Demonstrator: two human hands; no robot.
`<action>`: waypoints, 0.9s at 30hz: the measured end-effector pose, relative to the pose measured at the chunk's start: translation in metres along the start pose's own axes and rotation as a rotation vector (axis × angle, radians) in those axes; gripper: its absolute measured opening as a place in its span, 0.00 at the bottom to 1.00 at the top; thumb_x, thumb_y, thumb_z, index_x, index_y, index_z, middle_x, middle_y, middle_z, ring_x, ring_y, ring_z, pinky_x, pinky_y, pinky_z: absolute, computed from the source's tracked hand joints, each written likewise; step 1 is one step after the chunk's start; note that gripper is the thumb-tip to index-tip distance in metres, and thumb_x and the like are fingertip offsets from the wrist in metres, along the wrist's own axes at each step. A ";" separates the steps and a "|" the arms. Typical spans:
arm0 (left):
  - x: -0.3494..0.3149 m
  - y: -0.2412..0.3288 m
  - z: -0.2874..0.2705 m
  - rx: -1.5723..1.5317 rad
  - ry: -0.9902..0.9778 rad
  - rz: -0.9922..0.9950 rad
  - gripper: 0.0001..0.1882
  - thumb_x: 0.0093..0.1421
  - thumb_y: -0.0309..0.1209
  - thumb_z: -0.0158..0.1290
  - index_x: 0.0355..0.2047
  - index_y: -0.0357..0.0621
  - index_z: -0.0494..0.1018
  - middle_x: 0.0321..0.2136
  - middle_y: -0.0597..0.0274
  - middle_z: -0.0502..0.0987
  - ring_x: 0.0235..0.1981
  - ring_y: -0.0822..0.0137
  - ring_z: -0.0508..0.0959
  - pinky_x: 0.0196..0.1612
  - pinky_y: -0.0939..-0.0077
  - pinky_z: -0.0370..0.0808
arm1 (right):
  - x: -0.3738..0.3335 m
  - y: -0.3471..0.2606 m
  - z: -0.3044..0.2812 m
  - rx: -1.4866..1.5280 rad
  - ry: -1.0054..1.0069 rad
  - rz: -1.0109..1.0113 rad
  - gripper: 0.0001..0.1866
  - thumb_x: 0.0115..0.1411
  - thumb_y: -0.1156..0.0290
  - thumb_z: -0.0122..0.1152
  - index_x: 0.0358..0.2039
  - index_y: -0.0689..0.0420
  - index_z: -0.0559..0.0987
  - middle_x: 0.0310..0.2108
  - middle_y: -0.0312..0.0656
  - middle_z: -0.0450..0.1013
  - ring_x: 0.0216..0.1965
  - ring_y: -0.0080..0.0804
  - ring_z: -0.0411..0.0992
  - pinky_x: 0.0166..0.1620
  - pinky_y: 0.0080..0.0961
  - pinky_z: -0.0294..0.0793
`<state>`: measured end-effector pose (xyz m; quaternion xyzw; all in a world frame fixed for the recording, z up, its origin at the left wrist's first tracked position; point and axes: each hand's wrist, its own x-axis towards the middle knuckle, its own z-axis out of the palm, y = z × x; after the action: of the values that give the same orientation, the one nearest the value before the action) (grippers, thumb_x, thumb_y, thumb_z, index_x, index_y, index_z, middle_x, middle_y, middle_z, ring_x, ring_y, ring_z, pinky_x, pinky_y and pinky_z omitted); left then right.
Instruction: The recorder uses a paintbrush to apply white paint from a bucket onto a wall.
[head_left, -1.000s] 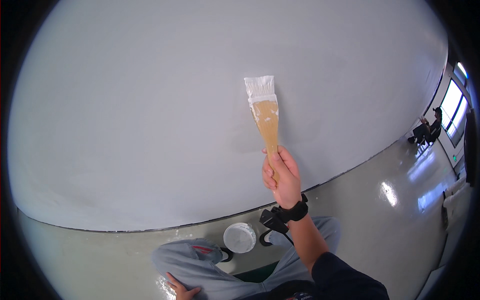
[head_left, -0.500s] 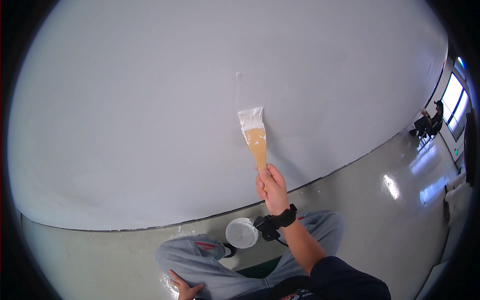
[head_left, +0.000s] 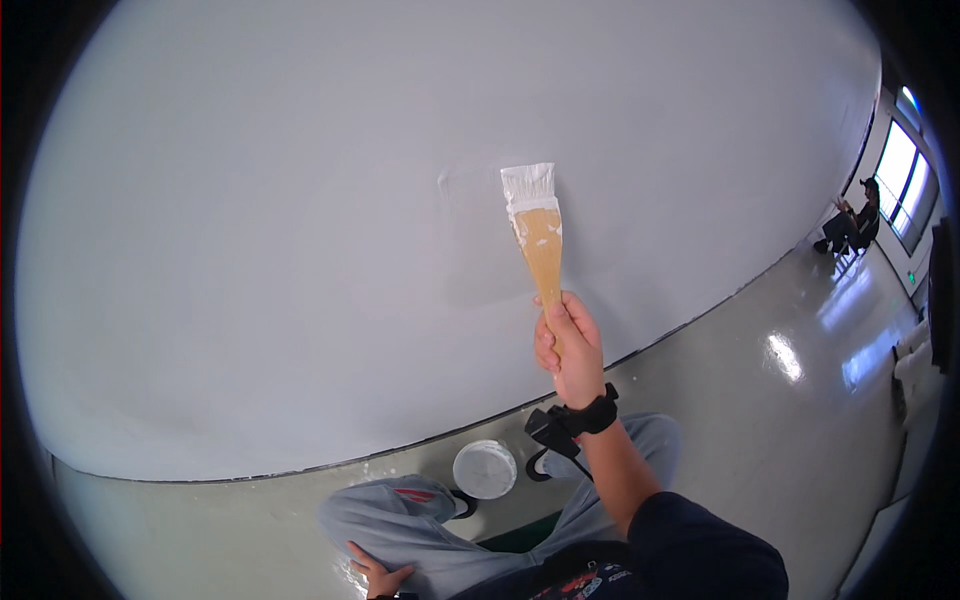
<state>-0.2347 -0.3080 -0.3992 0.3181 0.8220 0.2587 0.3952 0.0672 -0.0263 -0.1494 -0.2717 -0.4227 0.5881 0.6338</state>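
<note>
My right hand [head_left: 572, 345] is closed round the wooden handle of a wide, flat paintbrush [head_left: 541, 240]. White paint coats its bristles and spots the wood below them. The brush points up against the pale wall [head_left: 300, 220], its tip at or very close to the surface; exact contact is hard to make out. Damp-looking, slightly darker patches lie left of the bristles. My left hand [head_left: 378, 574] rests on my left thigh with fingers spread, holding nothing. Between my feet stands a round white bucket [head_left: 485, 470] with whitish paint in it.
Small white splashes dot the glossy grey floor [head_left: 720, 440] along the wall's dark bottom edge. At the far right another person [head_left: 856, 218] sits by a bright window [head_left: 903, 175]. A black band with a small device [head_left: 572, 424] circles my right wrist.
My right hand has carried the paintbrush up and to the right along the wall. The left hand stays on my thigh. My view has shifted slightly.
</note>
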 end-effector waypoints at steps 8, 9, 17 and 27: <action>0.005 0.002 0.003 0.048 -0.005 -0.069 0.72 0.25 0.32 0.67 0.51 0.52 0.13 0.49 0.26 0.20 0.55 0.43 0.27 0.55 0.56 0.38 | -0.022 0.048 -0.037 0.000 0.087 0.159 0.11 0.58 0.64 0.40 0.32 0.58 0.67 0.13 0.28 0.56 0.10 0.11 0.50 0.13 0.09 0.46; 0.009 0.005 0.006 0.055 -0.014 -0.058 0.72 0.25 0.32 0.67 0.51 0.52 0.13 0.49 0.26 0.20 0.55 0.43 0.27 0.55 0.56 0.38 | -0.030 0.055 -0.047 0.005 0.109 0.205 0.11 0.58 0.64 0.40 0.32 0.58 0.67 0.13 0.29 0.56 0.09 0.12 0.50 0.12 0.10 0.46; 0.015 0.029 0.007 0.201 -0.021 -0.178 0.72 0.24 0.32 0.66 0.51 0.53 0.14 0.49 0.24 0.23 0.56 0.42 0.39 0.55 0.62 0.49 | -0.027 0.012 -0.059 0.039 0.160 0.115 0.10 0.58 0.65 0.40 0.32 0.58 0.66 0.13 0.29 0.56 0.09 0.12 0.49 0.12 0.10 0.47; 0.020 0.038 0.012 0.218 0.058 -0.199 0.72 0.23 0.29 0.67 0.51 0.56 0.14 0.50 0.27 0.23 0.56 0.45 0.44 0.54 0.64 0.52 | -0.002 0.005 -0.073 0.046 0.127 0.208 0.10 0.58 0.65 0.40 0.32 0.59 0.66 0.13 0.29 0.56 0.08 0.12 0.48 0.11 0.10 0.46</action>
<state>-0.2224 -0.2663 -0.3900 0.2684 0.8838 0.1367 0.3581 0.1275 -0.0165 -0.1904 -0.3363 -0.3376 0.6416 0.6010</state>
